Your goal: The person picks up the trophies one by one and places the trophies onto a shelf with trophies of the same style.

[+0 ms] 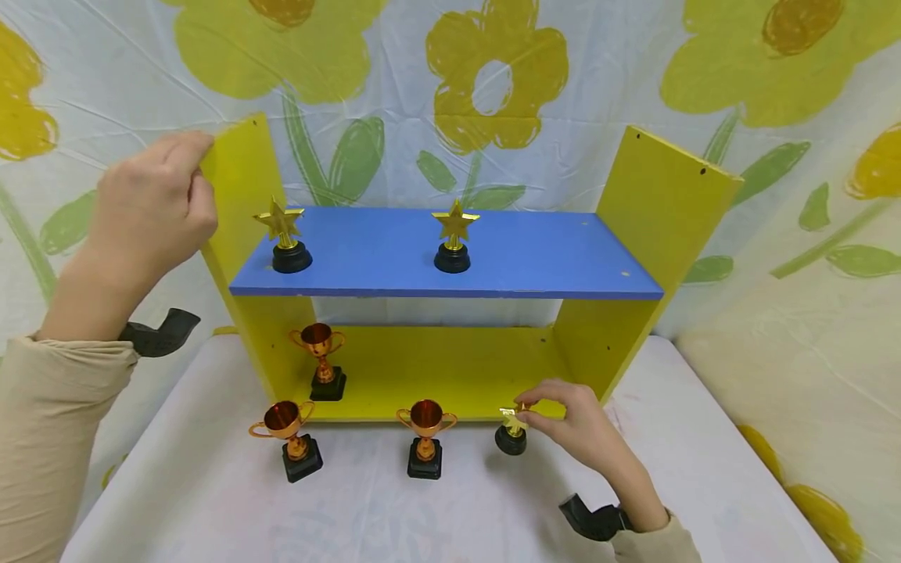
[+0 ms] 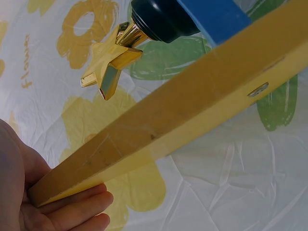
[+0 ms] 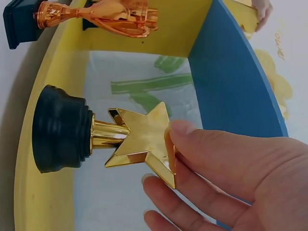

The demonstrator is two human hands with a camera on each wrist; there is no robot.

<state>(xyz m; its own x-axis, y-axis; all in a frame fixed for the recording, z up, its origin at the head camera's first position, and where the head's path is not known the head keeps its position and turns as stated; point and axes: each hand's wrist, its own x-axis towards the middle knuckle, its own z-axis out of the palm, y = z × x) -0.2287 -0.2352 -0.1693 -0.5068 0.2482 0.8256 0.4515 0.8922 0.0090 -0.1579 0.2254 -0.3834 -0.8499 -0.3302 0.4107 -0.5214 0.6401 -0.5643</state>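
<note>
Trophy [image 3: 107, 134], shiny gold star on round black base, at the front of the flat yellow lower shelf [image 1: 436, 375]! Right hand [image 1: 580, 421] pinches a star tip; left hand [image 1: 155, 195] grips the yellow side panel [image 1: 242, 168]. Level base, light pinch advised!

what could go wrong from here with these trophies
The right hand pinches the gold star trophy only by its star, so it might twist or slip. The left hand grips the yellow side panel; a tug could jolt the blue shelf and perhaps topple the upper-left star trophy.
</note>
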